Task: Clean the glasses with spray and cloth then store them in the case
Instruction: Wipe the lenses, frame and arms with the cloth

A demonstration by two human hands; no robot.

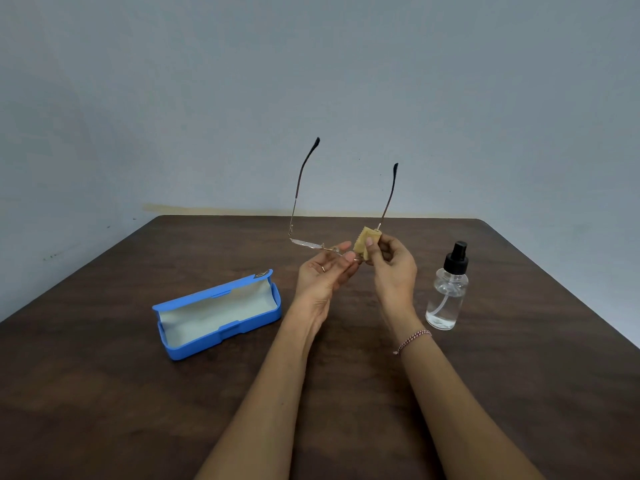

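Observation:
Thin metal-framed glasses [306, 242] are held above the table, their temples unfolded and pointing up and away. My left hand [323, 271] pinches the frame near the bridge, palm up. My right hand [391, 263] pinches a small tan cloth [363, 244] folded over the right lens, which the cloth hides. A blue glasses case [216, 315] lies open on the table to the left, its pale lining showing. To the right of my hands stands a clear spray bottle [448, 289] with a black pump top.
A dark brown wooden table [519, 375] carries everything. Its far edge meets a plain grey wall [311, 81]. The table's right edge runs diagonally past the bottle.

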